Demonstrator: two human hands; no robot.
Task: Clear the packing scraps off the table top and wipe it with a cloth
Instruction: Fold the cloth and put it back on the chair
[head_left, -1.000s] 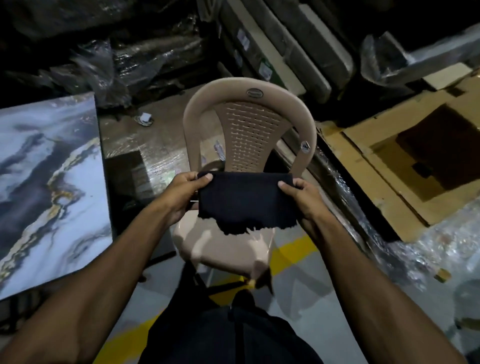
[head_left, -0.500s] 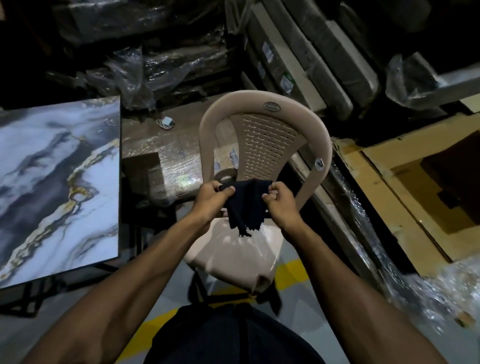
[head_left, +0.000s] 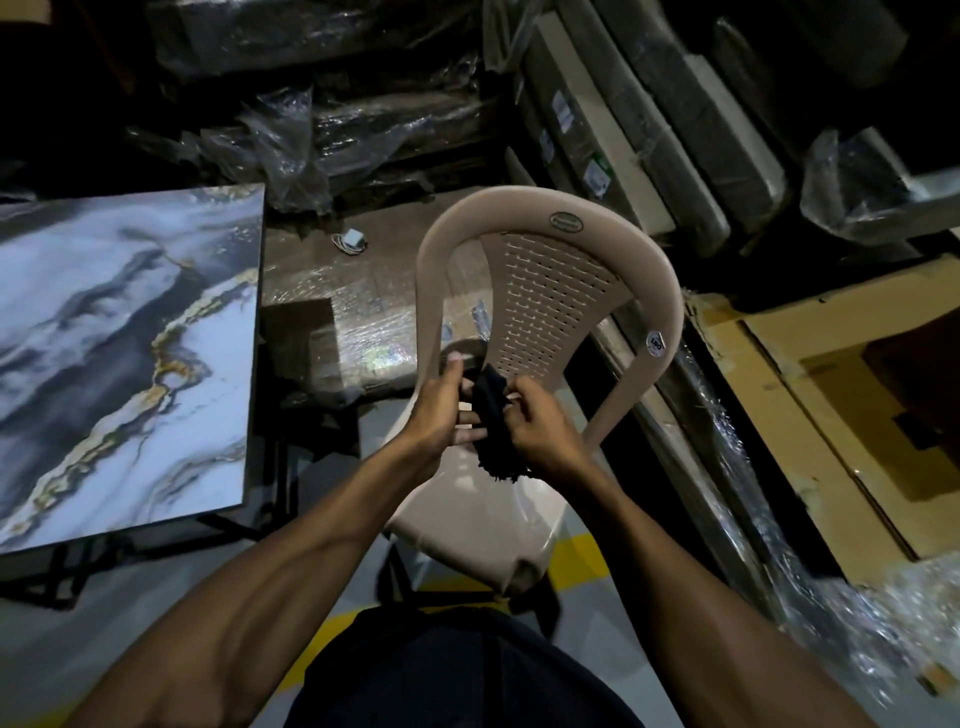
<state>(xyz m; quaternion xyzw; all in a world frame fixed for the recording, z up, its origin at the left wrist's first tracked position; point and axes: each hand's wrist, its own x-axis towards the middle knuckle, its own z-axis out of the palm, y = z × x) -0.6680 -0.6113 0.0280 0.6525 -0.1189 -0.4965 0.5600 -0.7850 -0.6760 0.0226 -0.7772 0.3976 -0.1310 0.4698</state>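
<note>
The black cloth (head_left: 492, 415), spread flat a second ago, is now bunched into a narrow wad; the left hand (head_left: 441, 410) and right hand (head_left: 535, 423) have closed together around it.

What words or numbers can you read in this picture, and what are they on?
"ISO": small round sticker on the right side of the plastic chair.
Oval badge at the top of the chair back: too blurred to read.
Labels on the wrapped packages behind the chair: too small to read.
</note>
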